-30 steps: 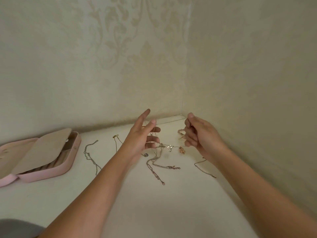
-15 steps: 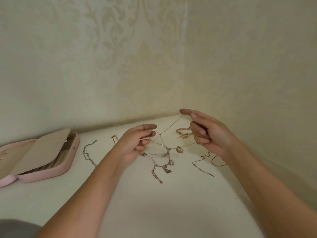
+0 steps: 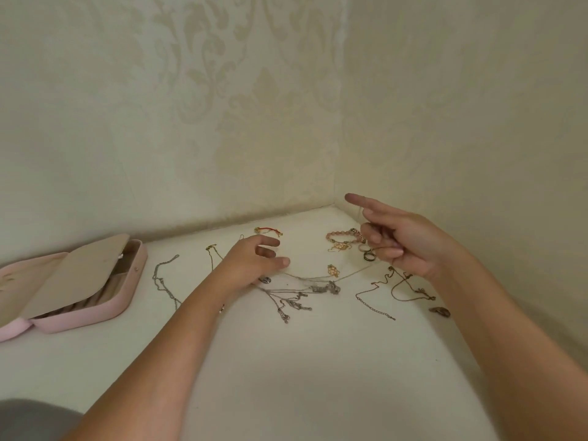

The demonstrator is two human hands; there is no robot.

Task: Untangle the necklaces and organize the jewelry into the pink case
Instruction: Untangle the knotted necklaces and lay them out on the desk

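A tangle of silver necklaces lies on the white table between my hands. A thin chain with a gold pendant runs from under my left hand to my right hand. My left hand is low over the table with its fingers loosely curled, and the chain end sits under its thumb. My right hand is raised with the index finger straight, the other fingers curled around the chain. The pink case lies open at the far left, a beige flap over its slots.
Loose pieces lie around: a silver chain, a gold chain, a red cord bracelet, a pink bead bracelet, a ring, two chains and a brown piece at right. Walls close the corner behind.
Both hands have lowered and spread apart. The tangle that hung between them now lies on the table, and the thin chain is stretched low between the hands.
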